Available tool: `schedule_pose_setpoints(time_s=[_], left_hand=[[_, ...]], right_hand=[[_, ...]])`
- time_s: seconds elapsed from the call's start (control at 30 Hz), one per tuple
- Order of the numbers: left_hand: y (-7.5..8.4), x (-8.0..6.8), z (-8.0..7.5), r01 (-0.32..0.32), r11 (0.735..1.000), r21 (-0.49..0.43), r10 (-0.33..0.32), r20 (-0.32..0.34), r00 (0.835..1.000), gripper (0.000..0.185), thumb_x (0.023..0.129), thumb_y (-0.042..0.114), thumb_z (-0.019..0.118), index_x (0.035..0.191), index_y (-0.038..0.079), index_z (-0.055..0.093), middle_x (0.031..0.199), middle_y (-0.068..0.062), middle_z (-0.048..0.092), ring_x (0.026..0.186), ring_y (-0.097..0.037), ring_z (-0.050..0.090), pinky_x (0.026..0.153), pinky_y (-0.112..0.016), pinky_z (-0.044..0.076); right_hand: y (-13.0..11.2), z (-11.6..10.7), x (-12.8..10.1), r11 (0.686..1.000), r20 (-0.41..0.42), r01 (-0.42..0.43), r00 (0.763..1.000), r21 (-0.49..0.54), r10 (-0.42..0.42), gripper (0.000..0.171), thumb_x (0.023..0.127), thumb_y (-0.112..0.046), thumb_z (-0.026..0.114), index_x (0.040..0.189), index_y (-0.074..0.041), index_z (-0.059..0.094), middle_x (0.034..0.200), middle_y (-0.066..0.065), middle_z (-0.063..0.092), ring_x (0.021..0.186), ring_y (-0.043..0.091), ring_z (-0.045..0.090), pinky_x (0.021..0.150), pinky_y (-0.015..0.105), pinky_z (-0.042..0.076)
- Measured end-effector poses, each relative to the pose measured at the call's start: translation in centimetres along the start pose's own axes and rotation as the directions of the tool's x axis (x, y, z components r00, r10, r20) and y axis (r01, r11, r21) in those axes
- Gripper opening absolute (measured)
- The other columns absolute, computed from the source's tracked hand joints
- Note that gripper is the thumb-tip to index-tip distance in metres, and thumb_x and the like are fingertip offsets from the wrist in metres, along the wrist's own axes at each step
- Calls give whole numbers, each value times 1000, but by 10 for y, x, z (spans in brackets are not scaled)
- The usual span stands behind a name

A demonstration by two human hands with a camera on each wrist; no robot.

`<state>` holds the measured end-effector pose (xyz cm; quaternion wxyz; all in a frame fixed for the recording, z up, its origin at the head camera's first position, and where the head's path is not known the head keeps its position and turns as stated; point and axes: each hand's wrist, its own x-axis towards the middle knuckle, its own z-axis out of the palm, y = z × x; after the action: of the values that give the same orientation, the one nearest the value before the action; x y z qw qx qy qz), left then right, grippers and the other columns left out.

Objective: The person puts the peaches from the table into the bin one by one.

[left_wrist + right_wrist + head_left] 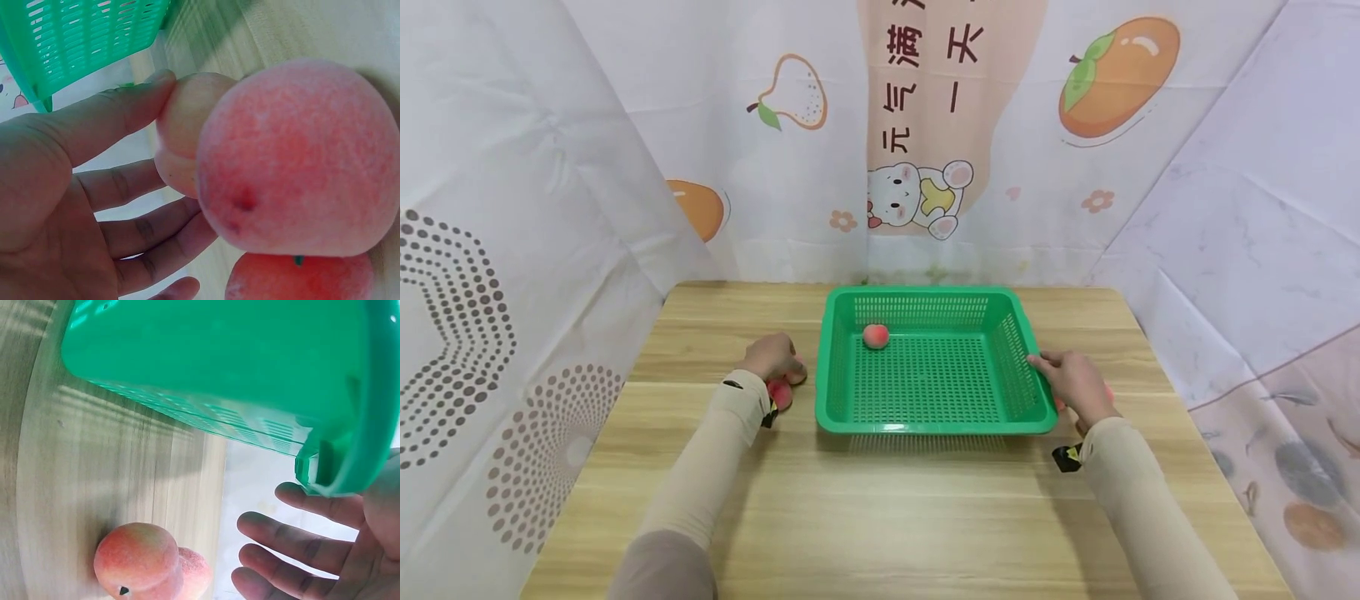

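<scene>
One peach (197,112) is pinched by the left hand (773,358), just left of the basket (925,427) touched by the straight-fingered right hand (1075,385).

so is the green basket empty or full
Nearly empty: one peach sits inside the green basket near its far left corner; remaining floor shows bare.

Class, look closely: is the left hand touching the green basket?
Apart. The head view shows a strip of wooden table between the left hand and the green basket.
</scene>
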<state>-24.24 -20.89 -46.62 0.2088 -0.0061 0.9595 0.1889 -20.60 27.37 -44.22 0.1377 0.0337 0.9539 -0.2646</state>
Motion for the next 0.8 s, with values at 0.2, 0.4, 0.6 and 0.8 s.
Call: schedule_pose_setpoints(time_s=[0.2,0.4,0.6,0.8], left_hand=[[1,1,0,-18,1000,9,18,-8,1000,36,83,28,73,106,1,69,111,-15,68,97,-29,60,92,-48,48],[0,2,1,-32,999,15,32,2,999,22,83,26,71,88,4,70,89,-8,65,78,-22,52,72,-35,46],[0,1,1,-16,1000,0,16,8,1000,25,83,26,72,93,3,70,97,-11,67,81,-23,54,73,-35,48],[-1,2,2,-4,1000,-16,4,6,1000,27,82,25,72,95,2,69,102,-13,67,84,-24,56,75,-37,50]], right_hand=[[-2,-1,-1,1000,-7,10,1000,-7,-10,69,101,-52,42,140,4,48,135,31,53,118,43,53,101,60,40],[-3,0,-2,999,-21,27,999,-22,-27,68,101,-51,42,140,4,48,137,31,51,125,49,48,102,61,40],[-4,1,-2,999,-27,20,999,-33,-21,66,102,-50,42,140,4,48,131,31,56,119,46,53,100,60,41],[-2,1,-2,999,-33,23,999,-38,-24,67,102,-50,42,139,5,48,134,31,54,121,48,51,100,61,41]])
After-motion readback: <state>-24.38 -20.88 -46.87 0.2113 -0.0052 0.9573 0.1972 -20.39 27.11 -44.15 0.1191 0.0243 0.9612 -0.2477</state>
